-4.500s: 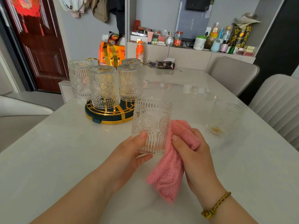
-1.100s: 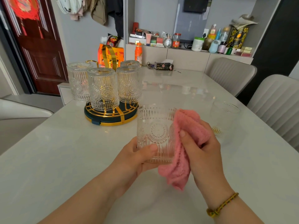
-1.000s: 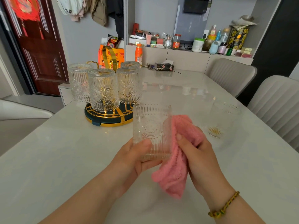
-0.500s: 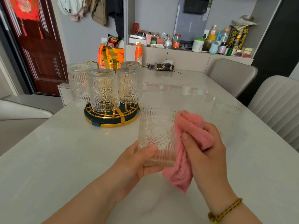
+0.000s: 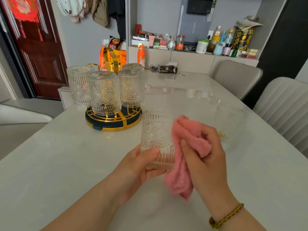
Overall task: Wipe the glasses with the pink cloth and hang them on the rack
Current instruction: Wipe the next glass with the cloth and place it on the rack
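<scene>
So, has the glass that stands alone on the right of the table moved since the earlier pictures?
No. The lone glass stands in the same spot on the table, at the same offset to the right of the rack.

Your left hand (image 5: 141, 164) grips the glass (image 5: 158, 139) from its left. Your right hand (image 5: 205, 157) holds the cloth (image 5: 188, 139) against the glass's right side. Beyond the grip and to its left, the rack (image 5: 115, 120) sits on the table (image 5: 58, 164), with four glasses (image 5: 104, 92) upside down on it. Right of the grip, just past your right hand, a second glass (image 5: 230, 122) stands upright on the table. Two chairs (image 5: 283, 104) stand further right, off the table's edge.
</scene>
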{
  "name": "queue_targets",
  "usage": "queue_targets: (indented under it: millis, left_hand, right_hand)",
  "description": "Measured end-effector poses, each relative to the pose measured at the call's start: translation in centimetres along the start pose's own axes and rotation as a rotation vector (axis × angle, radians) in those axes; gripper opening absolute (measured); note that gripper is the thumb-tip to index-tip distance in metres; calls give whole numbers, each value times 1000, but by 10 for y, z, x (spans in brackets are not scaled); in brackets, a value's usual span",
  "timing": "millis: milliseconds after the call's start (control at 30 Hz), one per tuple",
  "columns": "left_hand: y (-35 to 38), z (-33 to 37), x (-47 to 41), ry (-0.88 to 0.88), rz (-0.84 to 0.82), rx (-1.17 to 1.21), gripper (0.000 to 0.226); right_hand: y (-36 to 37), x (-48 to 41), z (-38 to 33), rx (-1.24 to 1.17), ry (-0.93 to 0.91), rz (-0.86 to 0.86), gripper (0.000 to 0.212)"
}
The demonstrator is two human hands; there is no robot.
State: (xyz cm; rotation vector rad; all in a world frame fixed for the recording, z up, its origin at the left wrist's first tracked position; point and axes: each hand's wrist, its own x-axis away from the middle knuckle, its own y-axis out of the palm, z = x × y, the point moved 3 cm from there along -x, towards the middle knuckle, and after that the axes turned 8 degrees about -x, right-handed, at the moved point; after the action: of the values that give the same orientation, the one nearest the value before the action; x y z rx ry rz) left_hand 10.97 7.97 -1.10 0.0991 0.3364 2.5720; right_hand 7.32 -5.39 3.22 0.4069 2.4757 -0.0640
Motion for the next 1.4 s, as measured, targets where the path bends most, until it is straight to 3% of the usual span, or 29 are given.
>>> queue_targets:
  millis: [67, 167, 233, 300, 367, 433, 633, 700, 800, 867, 1033, 1167, 1267, 1400]
  left_hand:
    - [1, 1, 0, -4, -5, 49, 87]
    - [-2, 2, 0, -44, 48, 181, 60]
    - [-6, 1, 0, -60, 76, 182, 64]
    - [-8, 2, 1, -83, 103, 91, 64]
    - [-8, 4, 4, -78, 109, 11, 44]
    - [-5, 7, 4, -62, 93, -18, 38]
    - [-4, 0, -4, -101, 161, 137, 45]
    - [-3, -3, -3, -97, 139, 87, 57]
    - [-5, -5, -3, -72, 104, 2, 100]
    - [-6, -5, -3, -64, 67, 10, 107]
    - [-1, 3, 1, -10, -49, 63, 97]
    - [-7, 5, -2, 20, 47, 211, 90]
    - [-13, 6, -4, 22, 98, 246, 77]
    - [-6, 4, -1, -32, 21, 95, 69]
  right_hand:
    - [-4, -3, 10, -63, 140, 44, 22]
    - [0, -2, 25, -168, 349, 19, 15]
    - [3, 1, 29, -175, 379, 4, 9]
    - [4, 2, 26, -165, 353, 9, 10]
    - [3, 1, 24, -161, 335, 23, 14]
    - [2, 0, 22, -148, 317, 38, 22]
    - [2, 2, 11, -15, 99, 22, 20]
    - [5, 4, 11, 61, 58, 5, 16]
    - [8, 5, 11, 125, -9, -68, 21]
    - [7, 4, 6, 122, -71, -99, 23]
    - [-8, -3, 8, 4, 27, 46, 21]
    - [0, -1, 20, -28, 210, -59, 23]
    - [8, 5, 16, 0, 109, -92, 16]
    - [6, 4, 4, 125, -140, -98, 21]
